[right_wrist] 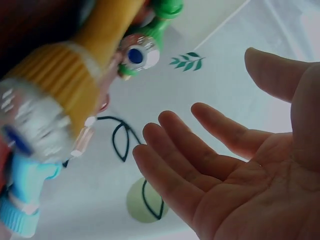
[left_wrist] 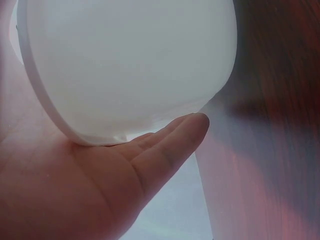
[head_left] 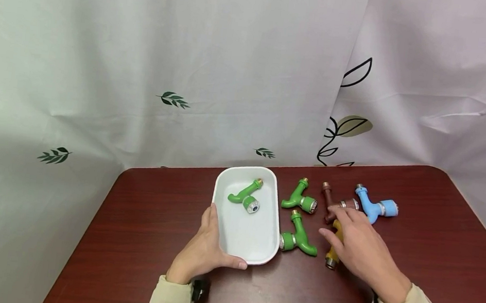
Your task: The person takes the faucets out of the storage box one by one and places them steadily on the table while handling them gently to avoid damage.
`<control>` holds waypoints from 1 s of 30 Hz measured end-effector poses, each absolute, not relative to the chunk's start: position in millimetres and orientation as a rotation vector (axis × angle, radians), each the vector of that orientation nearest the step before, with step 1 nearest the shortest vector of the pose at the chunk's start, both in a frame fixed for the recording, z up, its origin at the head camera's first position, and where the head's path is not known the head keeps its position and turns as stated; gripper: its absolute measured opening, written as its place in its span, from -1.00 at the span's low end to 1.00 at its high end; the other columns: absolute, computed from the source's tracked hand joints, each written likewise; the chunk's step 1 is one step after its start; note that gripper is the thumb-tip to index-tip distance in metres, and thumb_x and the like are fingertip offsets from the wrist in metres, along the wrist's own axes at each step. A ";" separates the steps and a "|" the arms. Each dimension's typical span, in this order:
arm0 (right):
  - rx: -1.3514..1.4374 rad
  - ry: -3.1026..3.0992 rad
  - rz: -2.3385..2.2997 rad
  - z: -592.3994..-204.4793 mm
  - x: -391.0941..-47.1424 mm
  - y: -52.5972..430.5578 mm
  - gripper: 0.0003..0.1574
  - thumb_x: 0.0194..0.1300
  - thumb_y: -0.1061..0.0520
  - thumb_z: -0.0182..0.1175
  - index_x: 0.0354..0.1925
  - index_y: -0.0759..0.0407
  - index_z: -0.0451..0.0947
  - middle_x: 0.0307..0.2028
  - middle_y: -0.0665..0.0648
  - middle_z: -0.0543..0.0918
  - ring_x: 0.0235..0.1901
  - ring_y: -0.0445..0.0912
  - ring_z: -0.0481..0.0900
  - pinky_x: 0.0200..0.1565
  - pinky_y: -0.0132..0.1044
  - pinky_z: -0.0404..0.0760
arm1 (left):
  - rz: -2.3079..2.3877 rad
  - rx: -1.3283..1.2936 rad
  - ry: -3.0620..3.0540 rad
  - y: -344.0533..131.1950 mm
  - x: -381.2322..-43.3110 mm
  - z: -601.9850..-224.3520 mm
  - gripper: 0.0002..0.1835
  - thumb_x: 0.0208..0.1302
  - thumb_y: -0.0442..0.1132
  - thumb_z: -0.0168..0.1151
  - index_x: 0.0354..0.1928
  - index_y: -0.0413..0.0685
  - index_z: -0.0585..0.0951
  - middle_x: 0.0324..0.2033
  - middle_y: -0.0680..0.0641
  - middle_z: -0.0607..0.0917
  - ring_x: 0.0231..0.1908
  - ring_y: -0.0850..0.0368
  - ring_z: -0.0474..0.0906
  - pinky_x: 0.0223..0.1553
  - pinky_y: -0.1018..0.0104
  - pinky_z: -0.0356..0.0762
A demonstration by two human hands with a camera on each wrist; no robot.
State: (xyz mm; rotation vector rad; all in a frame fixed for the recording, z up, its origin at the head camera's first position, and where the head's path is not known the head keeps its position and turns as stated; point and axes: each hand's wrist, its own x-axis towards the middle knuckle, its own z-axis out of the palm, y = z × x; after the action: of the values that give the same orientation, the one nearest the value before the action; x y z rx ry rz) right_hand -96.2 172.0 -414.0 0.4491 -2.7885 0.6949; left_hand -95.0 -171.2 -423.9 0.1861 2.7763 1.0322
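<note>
My left hand (head_left: pixel 203 251) braces the near left corner of a white tray (head_left: pixel 243 237), its fingers straight along the outer wall and its thumb along the near side. Inside the tray lies a green faucet (head_left: pixel 245 194). My right hand (head_left: pixel 363 243) hovers over a yellow faucet (head_left: pixel 334 248) and partly hides it; the fingers are spread with nothing between them. In the right wrist view the yellow faucet (right_wrist: pixel 65 85) sits off the fingertips. A brown faucet (head_left: pixel 329 199) and a blue faucet (head_left: pixel 375 208) lie just beyond that hand.
Two more green faucets, one farther back (head_left: pixel 297 198) and one nearer (head_left: pixel 301 235), lie on the table just right of the tray. The dark red table (head_left: pixel 151 240) ends at a white printed curtain (head_left: pixel 233 72) hanging behind it.
</note>
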 end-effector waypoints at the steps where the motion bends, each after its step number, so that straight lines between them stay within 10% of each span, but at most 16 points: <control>1: 0.454 -2.790 0.702 -413.0 -96.6 169.2 -0.38 0.28 0.04 0.39 0.18 0.35 0.51 0.05 0.34 0.58 0.12 0.28 0.46 0.01 0.20 0.52 | 1.033 0.185 2.776 -171.3 -94.8 -424.0 0.75 -0.46 0.28 0.72 0.56 -0.30 -0.33 0.54 -0.26 -0.15 0.42 -0.18 0.18 0.26 0.03 0.38; 30: 0.547 -2.785 0.783 -393.2 -115.3 99.0 -0.38 0.27 0.03 0.42 0.19 0.32 0.54 0.10 0.30 0.58 0.14 0.20 0.49 0.12 0.10 0.51 | 1.038 0.175 2.769 -171.2 -95.5 -424.4 0.76 -0.47 0.30 0.72 0.57 -0.26 -0.33 0.55 -0.23 -0.14 0.43 -0.14 0.18 0.27 0.05 0.38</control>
State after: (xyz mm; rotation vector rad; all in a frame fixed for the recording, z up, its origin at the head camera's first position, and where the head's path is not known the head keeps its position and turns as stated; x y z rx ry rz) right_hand -115.3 99.0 -393.2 0.5474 -2.7854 0.7834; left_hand -95.5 -171.2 -424.4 0.1750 2.7691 1.0377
